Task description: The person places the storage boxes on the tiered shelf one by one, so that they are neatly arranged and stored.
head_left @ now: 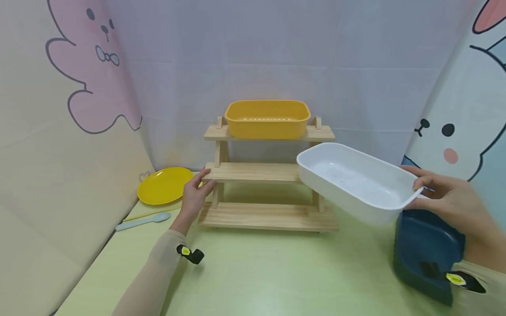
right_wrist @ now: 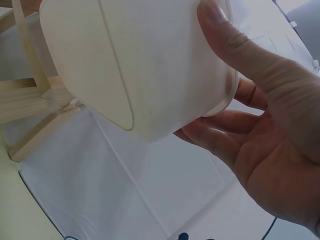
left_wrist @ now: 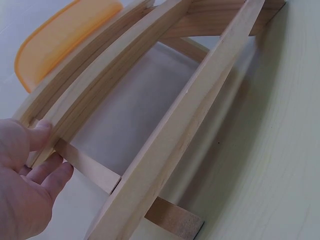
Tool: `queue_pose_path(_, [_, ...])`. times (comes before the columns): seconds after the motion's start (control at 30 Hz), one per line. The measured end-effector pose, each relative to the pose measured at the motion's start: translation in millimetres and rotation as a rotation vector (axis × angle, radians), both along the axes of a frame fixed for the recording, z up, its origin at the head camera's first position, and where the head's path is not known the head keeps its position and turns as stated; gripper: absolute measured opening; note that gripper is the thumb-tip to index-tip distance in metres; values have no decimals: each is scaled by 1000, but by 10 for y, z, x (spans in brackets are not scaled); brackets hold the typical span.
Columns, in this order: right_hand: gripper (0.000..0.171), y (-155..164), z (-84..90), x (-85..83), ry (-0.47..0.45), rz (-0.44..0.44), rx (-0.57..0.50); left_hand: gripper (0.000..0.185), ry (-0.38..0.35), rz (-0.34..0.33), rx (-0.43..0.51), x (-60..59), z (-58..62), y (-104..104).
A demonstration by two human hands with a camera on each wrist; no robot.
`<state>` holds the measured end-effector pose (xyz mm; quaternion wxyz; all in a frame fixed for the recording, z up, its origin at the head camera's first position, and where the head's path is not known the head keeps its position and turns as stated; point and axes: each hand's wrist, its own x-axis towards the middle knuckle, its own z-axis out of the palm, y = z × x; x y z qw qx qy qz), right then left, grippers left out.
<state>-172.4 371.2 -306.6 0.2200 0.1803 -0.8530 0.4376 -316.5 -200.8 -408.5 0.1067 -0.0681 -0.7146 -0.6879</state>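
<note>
My right hand [head_left: 446, 193] grips the end of a white oblong basin [head_left: 356, 175], thumb on the outside wall in the right wrist view. The basin hangs tilted in the air, its near-left end overlapping the right side of a three-tier wooden shelf [head_left: 261, 172]. With thumb and fingers, my left hand [head_left: 195, 195] pinches the left end of the middle board; the left wrist view shows the thumb above and fingertips below the board [left_wrist: 90, 90]. On the top tier sits a yellow oblong basin [head_left: 269, 129], upright.
A yellow plate [head_left: 166, 186] lies on the table's left side, with a pale blue spoon [head_left: 144, 220] and a thin yellow utensil [head_left: 152, 213] near it. At the right, under my right arm, stands a dark blue bin [head_left: 427, 254]. A curtain [head_left: 276, 48] hangs behind the shelf.
</note>
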Motion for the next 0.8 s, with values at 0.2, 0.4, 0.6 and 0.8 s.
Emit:
queue_pose_path(0.2, [31, -144, -50, -86, -10, 239, -65, 51, -6, -1, 11, -1, -10, 3])
queue_pose_path(0.4, [31, -321, -88, -199, 7, 320, -65, 51, 6, 3, 20, 11, 6, -3])
queue_pose_path(0.6, [34, -505, -157, -284, 57, 331, -44, 51, 3, -2, 7, 19, 14, -1])
queue_pose_path(0.8, [34, -681, -216, -379, 36, 366, -72, 50, 6, 2, 18, 18, 5, 1])
